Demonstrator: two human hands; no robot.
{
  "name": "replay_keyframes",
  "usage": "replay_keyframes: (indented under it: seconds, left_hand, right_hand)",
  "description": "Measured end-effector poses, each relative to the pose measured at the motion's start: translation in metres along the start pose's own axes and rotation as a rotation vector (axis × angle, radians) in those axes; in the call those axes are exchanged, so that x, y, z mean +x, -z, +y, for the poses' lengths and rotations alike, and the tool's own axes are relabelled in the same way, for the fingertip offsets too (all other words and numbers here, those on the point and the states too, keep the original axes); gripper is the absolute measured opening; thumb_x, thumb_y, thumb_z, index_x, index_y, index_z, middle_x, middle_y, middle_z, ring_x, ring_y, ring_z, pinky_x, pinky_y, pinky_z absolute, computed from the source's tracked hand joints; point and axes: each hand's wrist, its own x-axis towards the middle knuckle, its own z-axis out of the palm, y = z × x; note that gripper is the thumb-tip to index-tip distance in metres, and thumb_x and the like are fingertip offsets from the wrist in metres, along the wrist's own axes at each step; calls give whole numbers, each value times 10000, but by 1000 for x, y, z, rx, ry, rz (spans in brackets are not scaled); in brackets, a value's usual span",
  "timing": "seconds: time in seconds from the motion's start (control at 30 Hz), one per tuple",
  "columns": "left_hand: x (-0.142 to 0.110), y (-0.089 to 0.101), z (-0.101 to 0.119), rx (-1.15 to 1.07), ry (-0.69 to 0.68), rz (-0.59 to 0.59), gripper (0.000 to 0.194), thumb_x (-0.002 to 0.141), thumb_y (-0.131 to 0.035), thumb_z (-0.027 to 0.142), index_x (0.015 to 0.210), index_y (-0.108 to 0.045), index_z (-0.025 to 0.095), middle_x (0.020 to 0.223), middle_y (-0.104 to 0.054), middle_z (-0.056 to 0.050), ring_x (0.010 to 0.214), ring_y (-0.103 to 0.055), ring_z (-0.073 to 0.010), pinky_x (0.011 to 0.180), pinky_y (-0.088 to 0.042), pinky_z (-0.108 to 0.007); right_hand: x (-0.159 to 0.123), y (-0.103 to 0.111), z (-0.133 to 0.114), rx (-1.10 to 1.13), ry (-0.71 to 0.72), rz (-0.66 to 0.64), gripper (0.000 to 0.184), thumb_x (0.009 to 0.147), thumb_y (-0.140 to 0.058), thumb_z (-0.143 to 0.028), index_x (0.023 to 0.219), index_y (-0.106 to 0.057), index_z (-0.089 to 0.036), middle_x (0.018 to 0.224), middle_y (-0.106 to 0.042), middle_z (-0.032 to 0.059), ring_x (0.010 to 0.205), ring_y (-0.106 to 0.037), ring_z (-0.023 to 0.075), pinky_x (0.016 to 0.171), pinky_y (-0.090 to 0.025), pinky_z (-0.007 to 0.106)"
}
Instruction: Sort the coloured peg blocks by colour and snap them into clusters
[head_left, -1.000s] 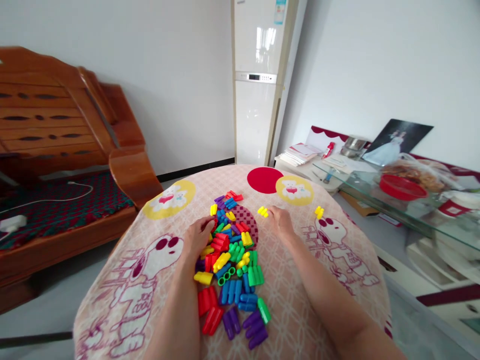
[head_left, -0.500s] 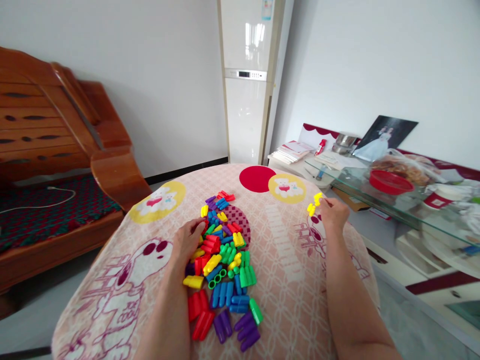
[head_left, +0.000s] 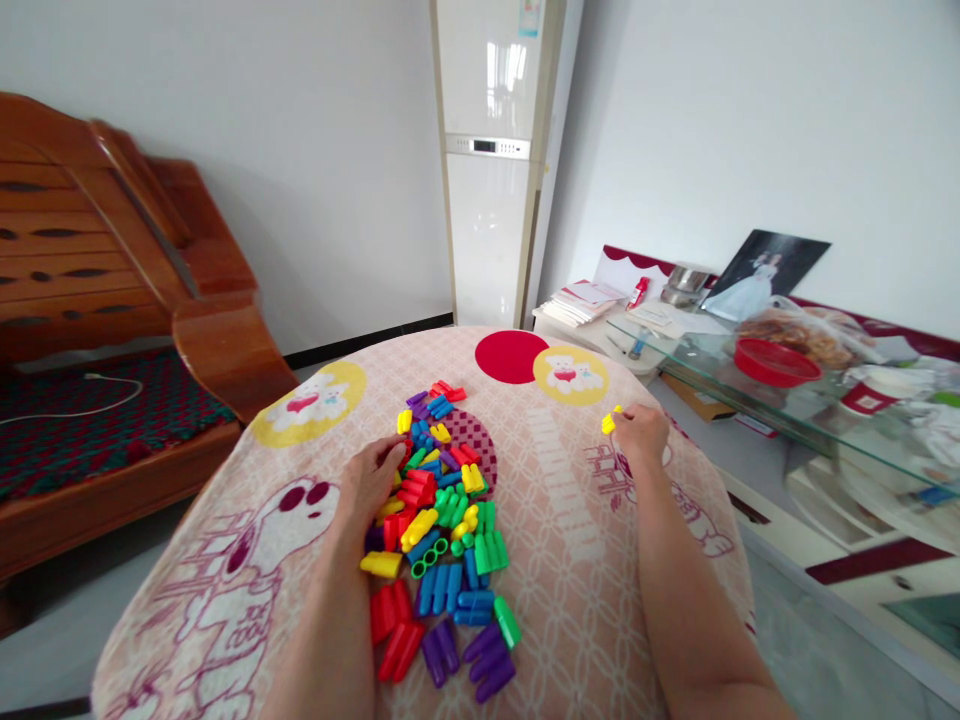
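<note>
Multicoloured plastic toy blocks, shaped like joined tubes, lie in a loose heap (head_left: 439,505) on a round, cloth-covered table. At the heap's left edge my left hand (head_left: 369,482) is closed, its fingertips around a red block (head_left: 407,447) that is mostly hidden. Over on the table's right side, my right hand (head_left: 643,435) is closed with its fingertips at yellow blocks (head_left: 609,423). Two yellow pieces show there, close together, and my fingers partly cover the farther one. Near the front of the heap lie purple blocks (head_left: 489,662) and a green block (head_left: 507,622).
The patterned tablecloth (head_left: 555,620) covers the table. Right of it stands a glass-topped cabinet with a red bowl (head_left: 776,362), a paper cup (head_left: 874,392) and a photo (head_left: 766,272). A wooden bench (head_left: 225,330) is at left, a tall white appliance (head_left: 491,230) behind.
My right hand carried a yellow block rightward from beside the heap to another yellow block, then shifted slightly nearer. My left hand stays at the heap's left edge. The view has turned slightly right.
</note>
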Motion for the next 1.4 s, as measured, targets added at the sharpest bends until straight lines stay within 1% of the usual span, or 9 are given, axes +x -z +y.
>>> replay_keyframes:
  seconds: [0.13, 0.37, 0.77, 0.9, 1.0, 1.13, 1.2, 1.27, 1.4]
  left_hand:
    - [0, 0, 0, -1, -3, -3, 490, 859, -471, 468, 1160, -727, 179, 1132, -753, -95, 1006, -690, -265, 943, -507, -365]
    - [0, 0, 0, -2, 10, -8, 499, 855, -469, 466, 1163, -727, 168, 1144, -747, -104, 1020, -686, -270, 954, -500, -374]
    - [-3, -1, 4, -34, 0, 8, 461, 856, -488, 443, 1138, -738, 178, 1121, -753, -92, 1017, -685, -266, 913, -513, -361]
    - [-6, -1, 8, -43, -1, 19, 426, 877, -486, 405, 1143, -739, 189, 1118, -757, -83, 1009, -686, -250, 927, -507, -349]
    - [-6, -2, 8, -48, 6, 28, 421, 903, -453, 377, 1158, -735, 197, 1140, -752, -74, 1041, -677, -243, 948, -495, -343]
    - [-5, -4, 6, -74, 13, 45, 431, 918, -413, 345, 1152, -736, 182, 1166, -743, -77, 1075, -667, -234, 971, -483, -334]
    - [-5, -4, 5, -99, 17, 49, 436, 922, -401, 345, 1145, -738, 182, 1154, -746, -73, 1061, -670, -229, 960, -489, -328]
    - [-5, -4, 6, -121, 18, 48, 439, 925, -397, 354, 1145, -738, 187, 1140, -750, -66, 1047, -672, -226, 946, -495, -323]
    - [-6, -3, 7, -106, 15, 35, 428, 919, -415, 356, 1156, -735, 199, 1134, -752, -57, 1047, -670, -228, 932, -496, -325]
  right_hand:
    - [-4, 5, -7, -130, -32, -66, 253, 839, -593, -275, 910, -795, -140, 897, -769, 146, 792, -676, 226, 654, -415, 280]
    - [-5, 13, -11, -158, 21, -125, 231, 835, -587, -234, 910, -791, -154, 913, -773, 121, 865, -692, 229, 681, -426, 269]
    - [-11, 20, -19, -346, 80, -186, 293, 911, -487, -185, 1022, -749, -111, 963, -749, 189, 915, -699, 264, 711, -437, 301]
    - [-10, 24, -17, -328, 51, -179, 274, 903, -530, -233, 1020, -753, -125, 959, -750, 190, 909, -700, 285, 708, -446, 319]
    - [-9, 30, -27, -251, 50, -107, 280, 884, -572, -310, 1001, -760, -137, 917, -753, 183, 878, -695, 307, 705, -456, 347]
    - [-23, 34, -64, 56, 228, -80, 246, 839, -589, -306, 901, -771, -152, 818, -756, 126, 795, -684, 262, 713, -466, 329]
    - [-41, 32, -89, 259, 385, -181, 223, 831, -590, -302, 857, -768, -170, 768, -748, 81, 743, -669, 215, 698, -464, 291]
    - [-65, 27, -115, 396, 524, -353, 213, 855, -581, -294, 868, -764, -186, 759, -741, 52, 715, -656, 181, 682, -460, 261]
    - [-112, 17, -150, 435, 765, -572, 273, 934, -565, -297, 1138, -723, -208, 983, -745, 69, 852, -663, 173, 760, -468, 250]
